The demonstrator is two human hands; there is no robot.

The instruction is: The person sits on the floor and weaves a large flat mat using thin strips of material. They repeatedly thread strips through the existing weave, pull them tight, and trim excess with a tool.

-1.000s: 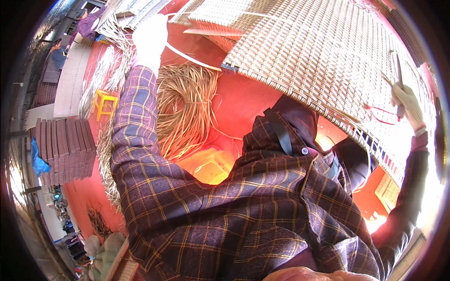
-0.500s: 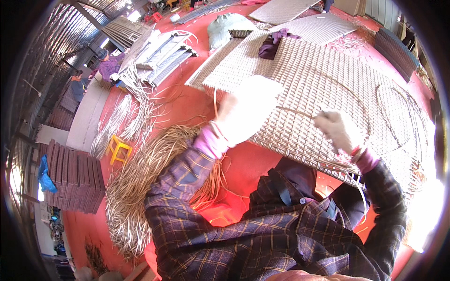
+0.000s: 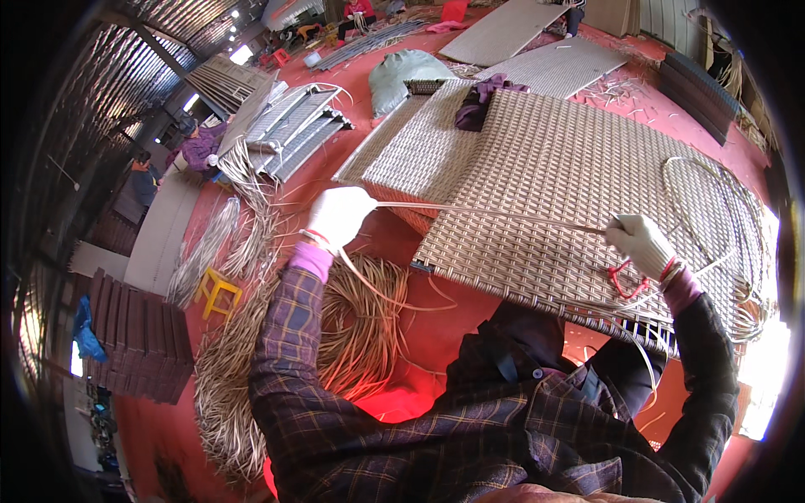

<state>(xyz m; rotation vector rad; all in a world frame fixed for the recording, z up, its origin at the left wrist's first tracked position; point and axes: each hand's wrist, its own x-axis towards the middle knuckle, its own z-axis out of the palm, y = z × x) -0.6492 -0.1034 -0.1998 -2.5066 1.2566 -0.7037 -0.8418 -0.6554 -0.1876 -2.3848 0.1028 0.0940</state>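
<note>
A long flat tan weaving strip [image 3: 495, 211] is stretched taut between my two white-gloved hands, just above a woven wicker panel [image 3: 553, 159]. My left hand [image 3: 338, 218] is closed on the strip beyond the panel's left edge, and a loose tail curves down below it. Over the panel's right part, my right hand [image 3: 641, 245] grips the other end. Just below the right hand is a red loop, like a tool handle [image 3: 625, 281]; whether the hand holds it I cannot tell. The panel lies tilted across my knees, its near edge toward me.
A big bundle of tan strips [image 3: 226, 402] lies on the red floor at left, near a yellow stool [image 3: 220, 293] and stacked brown panels [image 3: 138, 335]. Dark purple cloth [image 3: 480, 102] sits on the panel's far edge. Looped strips [image 3: 729, 197] lie at right. Other people work farther off.
My left hand has moved left and down, off the panel, drawing the strip straight. My right hand has shifted slightly right and down. The red loop now shows below it.
</note>
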